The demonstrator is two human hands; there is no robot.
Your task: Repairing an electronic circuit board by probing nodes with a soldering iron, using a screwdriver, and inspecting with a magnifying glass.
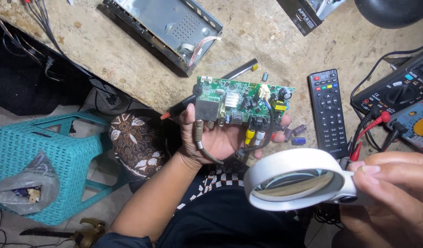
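My left hand holds a green circuit board flat on its palm, components up, in front of the table edge. The board carries a metal tuner box, a small heat sink, capacitors and coloured jacks along its near edge. A thin grey cable hangs from the board over my palm. My right hand grips the handle of a white round magnifying glass at lower right, its lens below and to the right of the board, not over it.
On the worn tabletop lie an open metal device case, a black remote control, two multimeters with red and black probe leads, and loose capacitors. A turquoise plastic stool with a plastic bag stands at the left.
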